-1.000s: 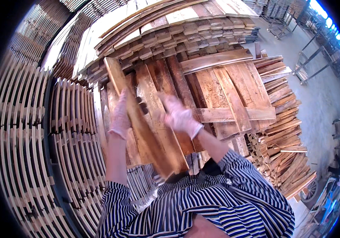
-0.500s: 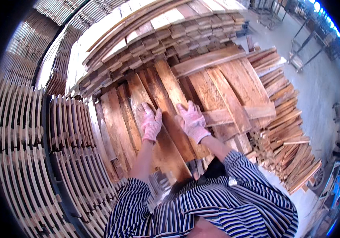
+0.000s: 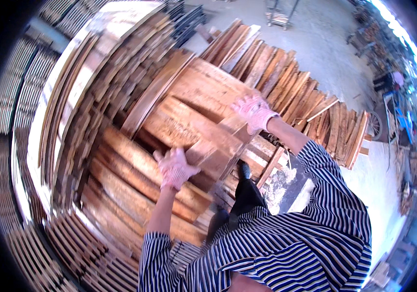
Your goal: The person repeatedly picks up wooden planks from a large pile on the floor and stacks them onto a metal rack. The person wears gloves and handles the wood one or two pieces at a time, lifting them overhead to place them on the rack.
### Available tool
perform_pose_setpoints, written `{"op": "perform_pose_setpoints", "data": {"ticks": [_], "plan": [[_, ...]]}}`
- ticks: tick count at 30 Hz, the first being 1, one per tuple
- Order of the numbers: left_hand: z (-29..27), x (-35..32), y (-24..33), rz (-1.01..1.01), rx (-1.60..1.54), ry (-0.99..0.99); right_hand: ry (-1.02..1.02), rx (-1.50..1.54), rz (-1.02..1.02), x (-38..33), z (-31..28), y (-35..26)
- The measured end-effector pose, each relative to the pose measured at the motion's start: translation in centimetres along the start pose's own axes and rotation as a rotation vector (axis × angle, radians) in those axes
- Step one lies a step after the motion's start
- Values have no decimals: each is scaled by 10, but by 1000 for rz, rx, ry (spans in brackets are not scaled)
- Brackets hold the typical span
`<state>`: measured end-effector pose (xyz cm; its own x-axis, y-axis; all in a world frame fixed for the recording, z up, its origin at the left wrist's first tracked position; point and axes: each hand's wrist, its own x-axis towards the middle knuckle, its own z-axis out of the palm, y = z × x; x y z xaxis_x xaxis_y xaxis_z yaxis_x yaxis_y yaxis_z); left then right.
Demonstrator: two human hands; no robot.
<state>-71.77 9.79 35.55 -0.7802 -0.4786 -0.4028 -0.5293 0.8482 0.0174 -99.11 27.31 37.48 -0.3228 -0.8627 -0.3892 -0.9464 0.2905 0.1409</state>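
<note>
Both gloved hands grip wood: the left hand point(image 3: 174, 168) and right hand point(image 3: 254, 111) hold a plank point(image 3: 218, 146) over the stacked boards point(image 3: 120, 180).

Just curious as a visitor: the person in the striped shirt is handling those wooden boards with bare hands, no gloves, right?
Not quite. The head view shows both hands gloved: the left hand and the right hand wear light knitted work gloves. The rest holds: the striped shirt is there, and both hands are on the wooden boards.

- Stacked planks point(image 3: 135, 160) wall off nine through twelve o'clock.
- Leaning boards point(image 3: 286, 92) block one o'clock.
- Bare concrete floor point(image 3: 379, 185) lies open at three o'clock.
</note>
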Motion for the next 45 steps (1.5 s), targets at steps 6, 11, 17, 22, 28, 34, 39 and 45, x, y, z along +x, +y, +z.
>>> {"op": "perform_pose_setpoints", "data": {"ticks": [6, 11, 17, 22, 28, 34, 39, 45], "plan": [[18, -3, -12, 13, 109, -15, 2, 22, -225, 71, 17, 45], [21, -4, -25, 5, -43, 2, 76, -76, -196, 82, 24, 30], [33, -50, -56, -108, -268, 641, 105, 350, 82, 92, -31, -80], [62, -115, -144, -1091, -614, 732, 220, 197, 173, 84, -2, -156], [65, -123, -165, -954, -735, 773, 205, 425, 169, 80, -25, -163], [2, -88, -106, -468, -1917, 815, 256, 1507, -241, 69, -67, -211], [9, -41, -66, -242, -2484, 797, 175, 1646, -407, 89, -86, -258], [10, -57, -59, -458, -2540, 729, 215, 1050, -99, 82, -71, -228]]}}
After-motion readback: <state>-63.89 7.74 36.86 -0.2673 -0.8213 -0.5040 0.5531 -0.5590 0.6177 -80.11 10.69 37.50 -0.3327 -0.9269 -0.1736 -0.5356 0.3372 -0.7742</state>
